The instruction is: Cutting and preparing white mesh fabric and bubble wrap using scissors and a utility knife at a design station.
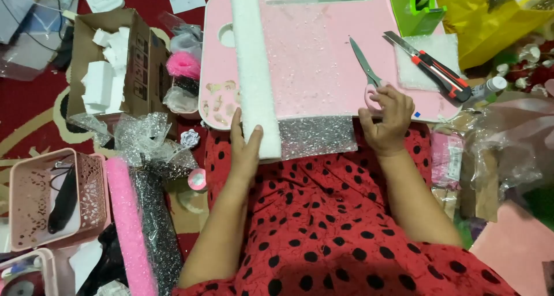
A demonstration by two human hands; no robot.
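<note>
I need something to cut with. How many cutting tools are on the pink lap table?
2. The scissors lie on the pink lap table, handle under the right hand. The utility knife lies on a white foam pad further right. Others may be hidden in the clutter.
</note>
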